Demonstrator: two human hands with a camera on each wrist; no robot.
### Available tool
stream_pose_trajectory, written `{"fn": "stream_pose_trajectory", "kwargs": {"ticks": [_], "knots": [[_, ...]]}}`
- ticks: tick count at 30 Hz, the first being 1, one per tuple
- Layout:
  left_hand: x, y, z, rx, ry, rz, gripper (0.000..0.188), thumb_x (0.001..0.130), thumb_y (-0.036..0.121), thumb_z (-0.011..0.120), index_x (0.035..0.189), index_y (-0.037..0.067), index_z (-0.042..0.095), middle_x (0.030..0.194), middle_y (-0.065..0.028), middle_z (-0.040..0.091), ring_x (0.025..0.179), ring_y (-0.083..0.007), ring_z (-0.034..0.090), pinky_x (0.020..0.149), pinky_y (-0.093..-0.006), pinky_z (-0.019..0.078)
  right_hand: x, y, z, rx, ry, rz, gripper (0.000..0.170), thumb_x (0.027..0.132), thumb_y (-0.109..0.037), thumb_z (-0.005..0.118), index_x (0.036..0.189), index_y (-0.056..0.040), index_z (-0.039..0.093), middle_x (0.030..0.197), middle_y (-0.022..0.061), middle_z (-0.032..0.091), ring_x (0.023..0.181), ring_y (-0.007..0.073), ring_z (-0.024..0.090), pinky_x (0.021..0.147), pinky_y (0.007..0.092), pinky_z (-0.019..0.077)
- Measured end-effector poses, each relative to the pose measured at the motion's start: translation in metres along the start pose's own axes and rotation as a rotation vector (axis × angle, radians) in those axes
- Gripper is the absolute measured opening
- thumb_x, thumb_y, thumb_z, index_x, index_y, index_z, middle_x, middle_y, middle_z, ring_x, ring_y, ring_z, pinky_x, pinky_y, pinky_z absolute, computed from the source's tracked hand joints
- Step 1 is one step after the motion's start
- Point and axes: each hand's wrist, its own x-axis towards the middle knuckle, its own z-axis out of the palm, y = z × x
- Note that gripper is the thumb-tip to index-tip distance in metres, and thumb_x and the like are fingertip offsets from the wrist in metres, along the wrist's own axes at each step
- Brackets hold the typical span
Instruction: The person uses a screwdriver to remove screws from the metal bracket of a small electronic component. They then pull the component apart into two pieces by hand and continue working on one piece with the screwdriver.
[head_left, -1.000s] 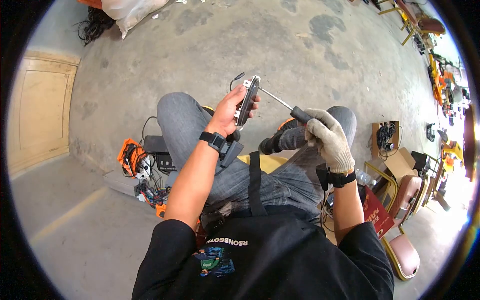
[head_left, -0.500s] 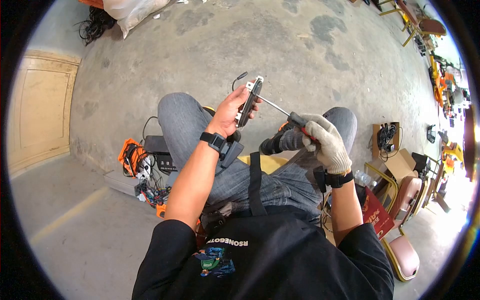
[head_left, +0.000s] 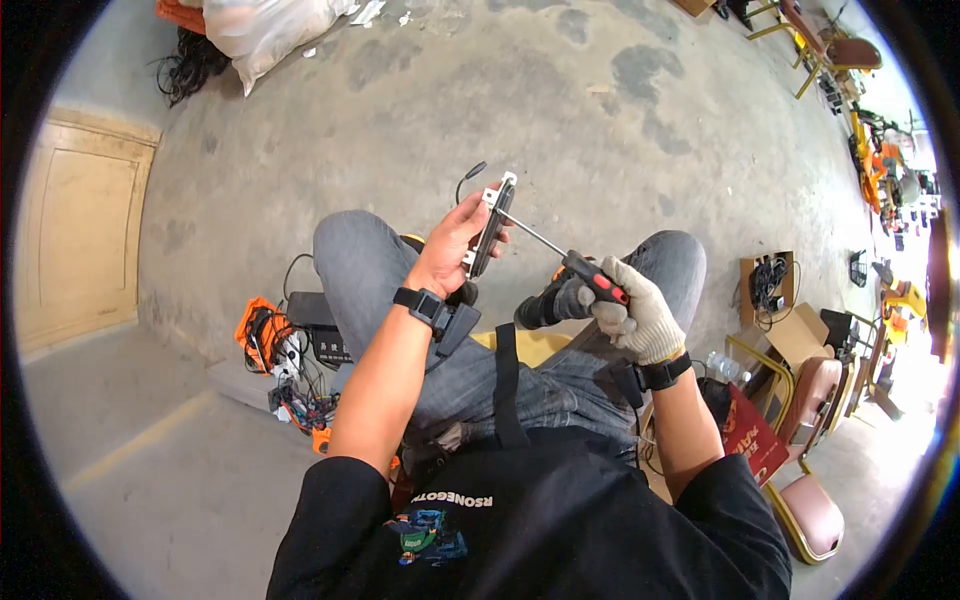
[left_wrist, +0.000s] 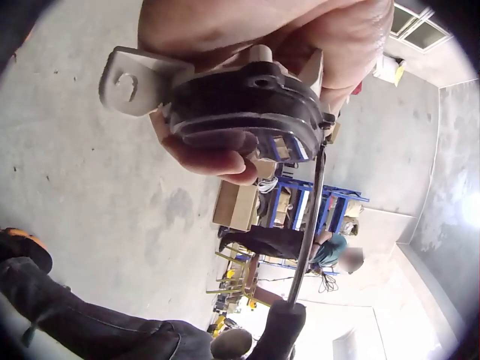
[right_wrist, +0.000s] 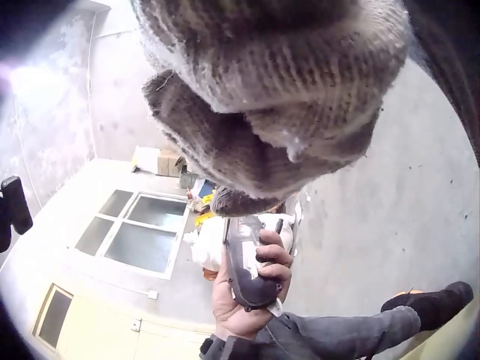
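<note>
A black oval device with white metal brackets (head_left: 487,232) is gripped in the bare left hand (head_left: 452,245), a short cable sticking out beyond it. In the left wrist view the device (left_wrist: 240,109) lies against the curled fingers, one bracket jutting out at the left. The gloved right hand (head_left: 638,312) grips the black and red handle of a screwdriver (head_left: 590,276). Its shaft reaches the device's edge, as the left wrist view shows the shaft (left_wrist: 307,225) too. In the right wrist view the knit glove (right_wrist: 277,97) fills the top, with the device (right_wrist: 249,270) beyond it.
Tangled cables and orange parts (head_left: 265,335) lie beside the left knee, near a black box. To the right are an open carton with cables (head_left: 768,285), a plastic bottle (head_left: 728,368) and chairs. A white sack (head_left: 265,35) sits at the upper left.
The device and both hands appear slightly lower in the head view. The right hand has shifted left and turned, showing more of the handle; the screwdriver tip now meets the device farther down its edge.
</note>
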Motion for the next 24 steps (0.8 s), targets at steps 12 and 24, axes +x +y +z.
{"fn": "stream_pose_trajectory", "kwargs": {"ticks": [12, 24], "knots": [[0.001, 0.000, -0.003, 0.012, 0.025, -0.017, 0.049, 0.102, 0.026, 0.058, 0.147, 0.011, 0.047, 0.112, -0.0104, 0.064, 0.090, -0.0187, 0.065, 0.069, -0.0285, 0.0570, -0.001, 0.001, 0.015, -0.533, 0.185, -0.342, 0.027, 0.096, -0.016, 0.063, 0.115, 0.0028, 0.059, 0.087, 0.0065, 0.062, 0.062, 0.0081, 0.050, 0.054, 0.0230, 0.0400], [0.000, -0.003, -0.001, 0.006, 0.068, 0.015, 0.047, 0.101, 0.025, 0.061, 0.145, 0.013, 0.051, 0.107, -0.0097, 0.067, 0.087, -0.0159, 0.066, 0.068, -0.0270, 0.0568, -0.011, -0.013, 0.025, -0.710, 0.225, -0.343, 0.028, 0.098, -0.020, 0.061, 0.118, -0.0003, 0.059, 0.088, 0.0056, 0.059, 0.070, 0.0114, 0.054, 0.062, 0.0258, 0.0451]]}}
